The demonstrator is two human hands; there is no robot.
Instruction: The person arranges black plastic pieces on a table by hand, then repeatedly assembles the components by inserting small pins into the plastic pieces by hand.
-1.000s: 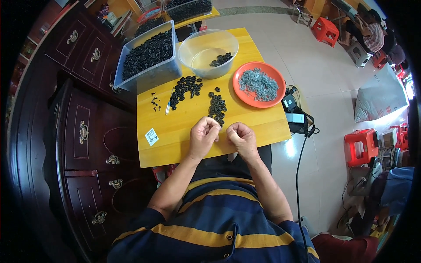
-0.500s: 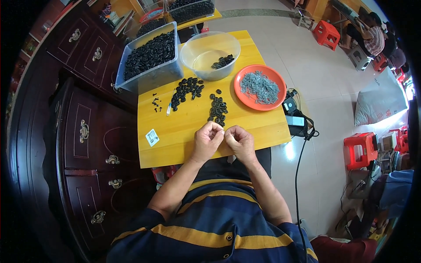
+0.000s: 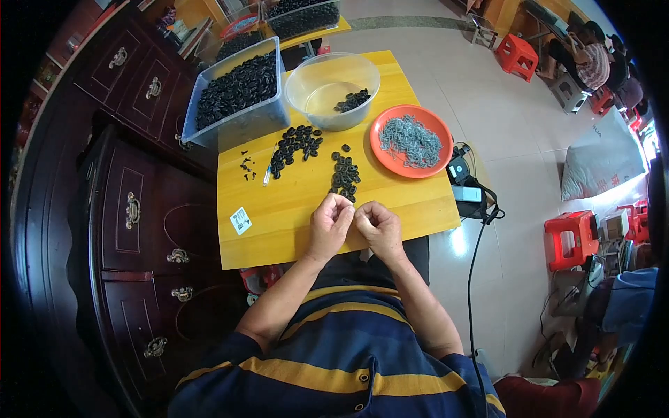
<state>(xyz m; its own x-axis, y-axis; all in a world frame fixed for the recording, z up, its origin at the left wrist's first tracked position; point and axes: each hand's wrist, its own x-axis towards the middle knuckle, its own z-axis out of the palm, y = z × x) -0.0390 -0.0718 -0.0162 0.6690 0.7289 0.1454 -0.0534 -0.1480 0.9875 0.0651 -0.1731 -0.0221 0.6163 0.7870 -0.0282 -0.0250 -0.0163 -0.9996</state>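
Observation:
My left hand (image 3: 330,224) and my right hand (image 3: 380,228) meet fingertip to fingertip above the near part of the yellow table (image 3: 293,216). Both are closed in a pinch, and whatever lies between the fingers is too small or hidden to name. Just beyond them is a loose pile of black oval ring-shaped pieces (image 3: 344,174). A second group of such black pieces (image 3: 296,148) lies farther left. To the right, an orange-red plate (image 3: 377,143) holds a heap of small grey metal pieces (image 3: 411,141).
A clear tub full of black pieces (image 3: 237,90) stands at the back left, next to a round clear bowl (image 3: 300,87). A white label (image 3: 240,221) and tiny black bits (image 3: 247,166) lie at left. Dark drawers (image 3: 132,209) border the left side; a black cable (image 3: 474,279) hangs at right.
My hands stay pinched together in nearly the same place, with only slight finger movement. The whole view has shifted a little; nothing on the table has visibly moved.

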